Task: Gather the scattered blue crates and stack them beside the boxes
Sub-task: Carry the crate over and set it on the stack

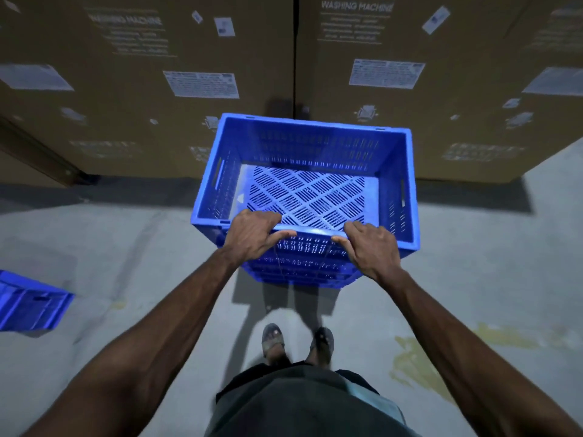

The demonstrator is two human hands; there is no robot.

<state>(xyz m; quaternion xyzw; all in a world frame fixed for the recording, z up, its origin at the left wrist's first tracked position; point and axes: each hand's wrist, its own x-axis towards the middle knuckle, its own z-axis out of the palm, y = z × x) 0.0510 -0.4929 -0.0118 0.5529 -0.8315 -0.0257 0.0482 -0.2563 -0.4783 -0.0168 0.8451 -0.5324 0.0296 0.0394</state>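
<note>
I see an empty blue slotted crate (303,187) on top of nested blue crates, just before 2 tall washing machine boxes (142,89). My arms reach forward; left hand (252,236) and right hand (372,247) each have their grip curled closed over the crate's near rim. Another blue crate (30,302) lies on the floor (126,247), far left.

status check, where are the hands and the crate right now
Left hand and right hand both gripping near rim of blue crate, facing cardboard boxes. Crate empty, stack under it. Second blue crate on floor, far left. Path clear.
</note>
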